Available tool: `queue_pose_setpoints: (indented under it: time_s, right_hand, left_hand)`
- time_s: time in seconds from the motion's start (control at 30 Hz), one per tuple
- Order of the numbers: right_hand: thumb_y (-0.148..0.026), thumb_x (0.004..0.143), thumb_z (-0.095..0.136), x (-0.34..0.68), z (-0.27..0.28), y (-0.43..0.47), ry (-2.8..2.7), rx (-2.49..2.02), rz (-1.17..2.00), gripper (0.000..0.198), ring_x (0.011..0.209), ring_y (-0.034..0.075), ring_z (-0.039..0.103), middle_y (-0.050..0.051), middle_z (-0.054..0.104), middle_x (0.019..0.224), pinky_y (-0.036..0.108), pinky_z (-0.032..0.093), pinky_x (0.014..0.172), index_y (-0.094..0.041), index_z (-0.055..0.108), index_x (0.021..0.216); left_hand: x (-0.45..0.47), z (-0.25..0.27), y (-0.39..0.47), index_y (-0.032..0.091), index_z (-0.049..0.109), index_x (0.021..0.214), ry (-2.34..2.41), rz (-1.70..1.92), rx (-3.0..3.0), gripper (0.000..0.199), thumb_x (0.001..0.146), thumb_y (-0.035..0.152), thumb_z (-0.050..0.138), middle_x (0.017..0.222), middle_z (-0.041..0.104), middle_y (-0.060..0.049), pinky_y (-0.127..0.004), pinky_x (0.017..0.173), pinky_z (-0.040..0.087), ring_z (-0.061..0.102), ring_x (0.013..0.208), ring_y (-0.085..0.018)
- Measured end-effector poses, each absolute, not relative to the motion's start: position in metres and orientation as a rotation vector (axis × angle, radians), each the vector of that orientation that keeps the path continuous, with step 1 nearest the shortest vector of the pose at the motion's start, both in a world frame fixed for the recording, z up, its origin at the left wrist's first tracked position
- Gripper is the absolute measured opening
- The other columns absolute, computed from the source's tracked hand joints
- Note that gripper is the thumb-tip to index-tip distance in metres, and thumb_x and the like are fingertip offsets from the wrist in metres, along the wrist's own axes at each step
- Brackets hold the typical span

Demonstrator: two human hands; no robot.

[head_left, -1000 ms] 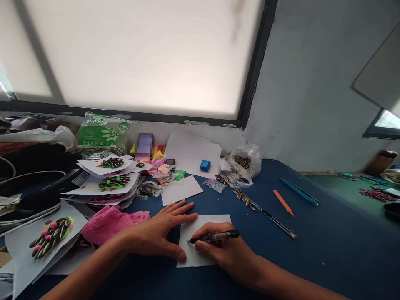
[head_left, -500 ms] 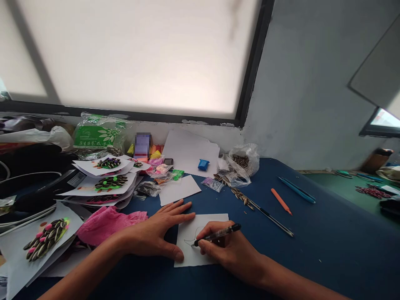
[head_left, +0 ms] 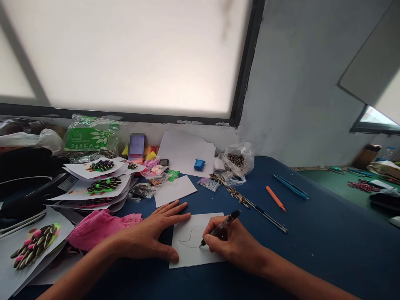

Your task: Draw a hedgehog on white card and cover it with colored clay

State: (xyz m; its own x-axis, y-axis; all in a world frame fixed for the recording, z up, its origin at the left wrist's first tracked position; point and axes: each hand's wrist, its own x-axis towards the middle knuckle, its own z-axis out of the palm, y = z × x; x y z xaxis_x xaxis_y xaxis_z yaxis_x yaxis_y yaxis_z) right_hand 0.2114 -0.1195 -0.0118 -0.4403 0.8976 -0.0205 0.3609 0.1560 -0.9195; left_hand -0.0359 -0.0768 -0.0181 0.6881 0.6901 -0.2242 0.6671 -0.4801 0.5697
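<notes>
A small white sheet of paper [head_left: 190, 257] lies on the dark blue tabletop, bearing a thin curved outline in dark ink. My left hand [head_left: 153, 235] rests open with fingers spread, its thumb and fingertips on the sheet's left edge. In my right hand [head_left: 233, 241] is a black pen [head_left: 220, 227], its tip touching the paper at the lower line of the drawing. Part of the sheet's right side is hidden under that hand. A pink cloth [head_left: 100, 229] lies just left of my left wrist.
At left are stacked papers with sunflower-seed pictures [head_left: 104, 185]. Behind sit blank paper [head_left: 176, 191], a blue clay packet [head_left: 199, 164] and a plastic bag of seeds [head_left: 239, 160]. An orange marker [head_left: 275, 198], blue pen-like tool [head_left: 290, 186] and clear-barrelled pen [head_left: 268, 217] lie to the right.
The pen tip has moved right across the paper, and the lower curved line is longer. My left hand stays spread on the sheet. The whole view has shifted slightly.
</notes>
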Motion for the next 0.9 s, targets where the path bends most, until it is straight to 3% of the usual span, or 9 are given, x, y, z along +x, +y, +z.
queue_pose_setpoints:
  time_s: [0.33,0.9]
  right_hand:
    - [-0.014,0.074,0.054,0.221,-0.011,-0.114,-1.950,-1.244,1.132,0.013,0.051,0.008,0.034,-0.006,0.039,0.053,0.022,0.025,0.048,-0.017,0.053,0.062]
    - [-0.013,0.068,0.050,0.229,-0.005,-0.109,-1.982,-1.361,1.051,0.011,0.051,0.008,0.032,-0.006,0.036,0.052,0.023,0.024,0.047,-0.018,0.048,0.058]
  left_hand:
    - [-0.035,-0.017,-0.077,0.040,0.031,0.147,1.011,0.086,2.259,0.089,0.072,0.068,0.070,0.161,0.010,0.001,-0.059,0.116,0.006,-0.001,0.147,-0.036]
    - [-0.036,-0.018,-0.078,0.041,0.029,0.147,1.032,0.040,2.274,0.089,0.073,0.068,0.069,0.161,0.008,0.002,-0.059,0.116,0.006,-0.003,0.147,-0.035]
